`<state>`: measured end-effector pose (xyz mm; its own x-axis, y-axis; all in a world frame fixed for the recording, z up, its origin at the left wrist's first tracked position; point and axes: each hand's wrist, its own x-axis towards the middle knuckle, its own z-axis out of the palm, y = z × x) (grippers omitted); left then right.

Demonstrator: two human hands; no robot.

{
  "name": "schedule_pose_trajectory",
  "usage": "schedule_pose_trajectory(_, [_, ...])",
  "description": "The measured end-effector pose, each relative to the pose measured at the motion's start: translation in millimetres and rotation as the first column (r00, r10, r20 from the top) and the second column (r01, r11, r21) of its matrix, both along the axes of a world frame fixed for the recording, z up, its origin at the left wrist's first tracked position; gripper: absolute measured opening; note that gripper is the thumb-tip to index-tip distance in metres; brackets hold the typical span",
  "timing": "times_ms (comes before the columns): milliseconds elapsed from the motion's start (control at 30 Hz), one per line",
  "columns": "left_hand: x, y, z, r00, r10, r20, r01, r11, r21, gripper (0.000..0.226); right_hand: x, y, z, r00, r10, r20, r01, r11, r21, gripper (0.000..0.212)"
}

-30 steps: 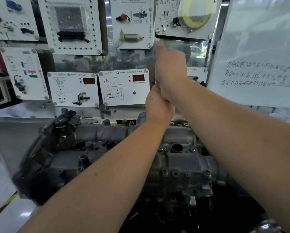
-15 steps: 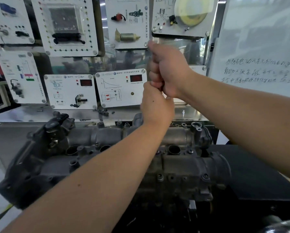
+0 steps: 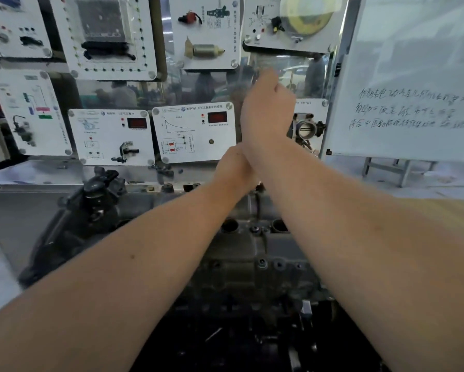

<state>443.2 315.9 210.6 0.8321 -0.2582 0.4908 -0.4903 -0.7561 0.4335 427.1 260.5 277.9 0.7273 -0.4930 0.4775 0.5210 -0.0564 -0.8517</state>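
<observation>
Head view: a thin tool shaft (image 3: 257,208) stands on the engine head (image 3: 252,253). The right hand (image 3: 265,111) curls its fingers tight around the hidden top, and the left hand (image 3: 234,167) appears clenched just beneath. Best to hold the shaft upright and turn it steadily.

Dark grey metal among white, red and yellow

Below the left hand (image 3: 234,167), the engine head (image 3: 252,253) is seen in dark grey and the rod (image 3: 257,208) in black. Left of the right hand (image 3: 265,114), a white panel (image 3: 194,146) is marked with a red display (image 3: 217,117). Above that hand a yellow disc (image 3: 306,14) is shown, and to its right a white board (image 3: 413,63) is lined with dark handwriting.
</observation>
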Motion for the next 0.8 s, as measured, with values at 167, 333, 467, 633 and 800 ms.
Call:
schedule_pose_trajectory(167, [2,15,5,0.984,-0.133,-0.121,0.147,0.982,0.115,0.031,5,-8,3,0.987,0.157,-0.033,-0.155,0.987,0.047,0.053])
schedule_pose_trajectory(333, [3,6,-6,0.996,-0.086,-0.001,0.085,0.989,0.117,0.027,5,-14,6,0.944,0.308,-0.116,-0.3,0.95,0.083,0.025])
schedule_pose_trajectory(467, [0,0,-9,0.999,0.0,0.046,-0.004,0.996,0.089,0.04,10,-23,8,0.9,0.409,-0.153,-0.399,0.912,0.093,0.033])
schedule_pose_trajectory(633, [2,-5,-11,0.991,0.052,0.121,-0.062,0.995,0.082,0.041,16,-31,8,0.823,0.552,-0.133,-0.549,0.834,0.062,0.046])
schedule_pose_trajectory(800, [2,-4,-14,0.996,0.032,0.083,-0.035,0.998,0.043,0.04,18,-34,7,0.79,0.6,-0.124,-0.6,0.799,0.043,0.048])
